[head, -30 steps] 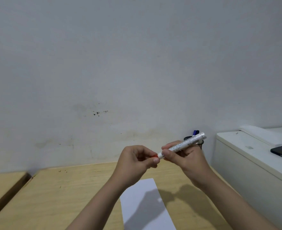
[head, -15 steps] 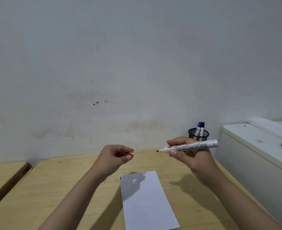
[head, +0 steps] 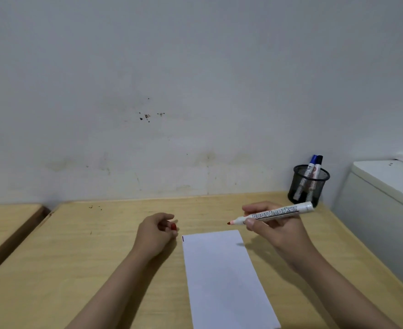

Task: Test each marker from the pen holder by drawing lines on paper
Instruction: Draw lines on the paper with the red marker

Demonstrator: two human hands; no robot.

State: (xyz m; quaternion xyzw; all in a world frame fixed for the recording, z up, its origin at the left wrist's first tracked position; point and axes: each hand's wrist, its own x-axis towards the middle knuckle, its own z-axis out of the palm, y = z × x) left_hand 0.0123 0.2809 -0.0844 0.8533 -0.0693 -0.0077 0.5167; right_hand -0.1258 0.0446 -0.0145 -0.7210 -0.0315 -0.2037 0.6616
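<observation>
My right hand (head: pixel 272 227) holds an uncapped white board marker (head: pixel 276 213) nearly level, its red tip pointing left above the far right corner of the paper. My left hand (head: pixel 156 230) rests on the wooden desk just left of the paper, fingers curled around the red cap (head: pixel 173 226). The white sheet of paper (head: pixel 221 276) lies lengthwise between my arms, with a short dark mark at its far left corner. A black mesh pen holder (head: pixel 307 186) stands at the back right with two markers, one blue-capped and one black-capped.
The wooden desk (head: pixel 89 257) ends at a white wall behind. A white cabinet or appliance (head: pixel 380 198) flanks the desk's right edge. A second wooden surface (head: pixel 3 222) sits to the left across a narrow gap.
My hands pulled apart, taking the cap off the marker. My left hand dropped to the desk with the cap, and the view tilted down onto the paper.
</observation>
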